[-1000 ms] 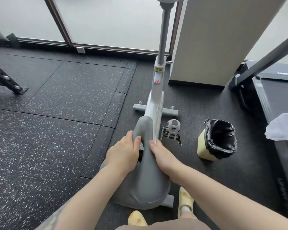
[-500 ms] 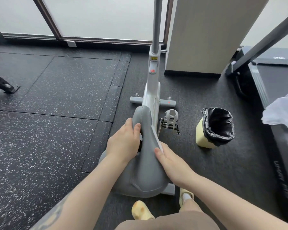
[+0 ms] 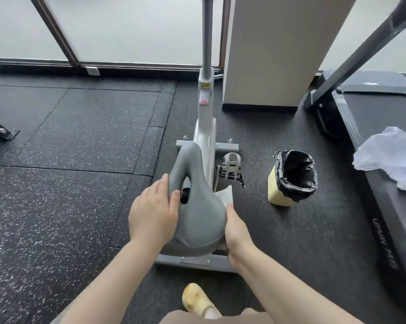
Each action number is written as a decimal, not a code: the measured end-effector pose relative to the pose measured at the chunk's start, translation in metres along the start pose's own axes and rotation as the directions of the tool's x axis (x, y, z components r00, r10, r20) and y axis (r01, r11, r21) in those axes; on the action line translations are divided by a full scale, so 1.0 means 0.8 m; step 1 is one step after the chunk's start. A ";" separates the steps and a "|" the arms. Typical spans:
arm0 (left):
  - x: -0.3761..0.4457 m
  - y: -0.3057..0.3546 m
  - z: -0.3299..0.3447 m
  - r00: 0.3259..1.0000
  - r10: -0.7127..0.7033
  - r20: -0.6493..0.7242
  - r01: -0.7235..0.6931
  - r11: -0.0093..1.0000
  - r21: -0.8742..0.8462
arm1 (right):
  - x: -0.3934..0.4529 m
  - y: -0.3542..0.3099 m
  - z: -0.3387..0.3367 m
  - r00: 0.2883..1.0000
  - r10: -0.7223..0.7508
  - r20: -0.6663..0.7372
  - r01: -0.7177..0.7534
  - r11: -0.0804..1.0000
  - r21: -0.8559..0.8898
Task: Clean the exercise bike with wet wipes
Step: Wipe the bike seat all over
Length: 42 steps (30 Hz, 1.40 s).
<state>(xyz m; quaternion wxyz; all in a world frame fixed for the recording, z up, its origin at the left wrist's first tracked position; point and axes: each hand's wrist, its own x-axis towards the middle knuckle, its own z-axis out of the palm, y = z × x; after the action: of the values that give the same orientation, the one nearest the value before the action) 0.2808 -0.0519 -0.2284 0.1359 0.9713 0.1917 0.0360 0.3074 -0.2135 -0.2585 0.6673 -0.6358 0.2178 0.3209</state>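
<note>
My left hand point(image 3: 153, 212) grips the saddle's point(image 3: 198, 206) left edge. My right hand point(image 3: 236, 226) presses a wet wipe point(image 3: 225, 195) against its right edge, fingers curled on it.

Speckled black rubber floor point(image 3: 68, 206), frosted windows point(image 3: 132, 26), beige pillar point(image 3: 279, 50), treadmill point(image 3: 372, 118) right.
</note>
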 end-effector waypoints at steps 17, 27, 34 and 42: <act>-0.109 -0.029 0.000 0.987 0.140 -0.078 -0.155 0.957 -0.246 | -0.040 0.011 -0.004 0.625 -0.715 0.314 0.502 0.059 -0.863; -0.089 -0.060 -0.047 0.973 0.054 0.224 0.141 0.630 -0.764 | -0.055 0.036 0.005 0.591 -0.700 0.400 0.584 0.029 -0.811; -0.082 -0.080 -0.063 0.915 0.184 0.360 0.259 0.414 -0.872 | -0.076 0.055 0.111 0.635 -0.761 0.132 0.348 0.130 -0.929; -0.051 -0.114 -0.058 0.843 0.416 0.341 0.053 0.566 -0.823 | -0.067 0.056 0.101 0.622 -0.721 0.305 0.296 -0.144 -0.944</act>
<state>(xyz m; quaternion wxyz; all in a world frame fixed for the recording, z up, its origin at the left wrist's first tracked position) 0.2046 0.0253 -0.2097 0.6010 0.7903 0.0067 -0.1193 0.2286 -0.1421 -0.2448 0.1077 -0.9707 -0.2126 -0.0307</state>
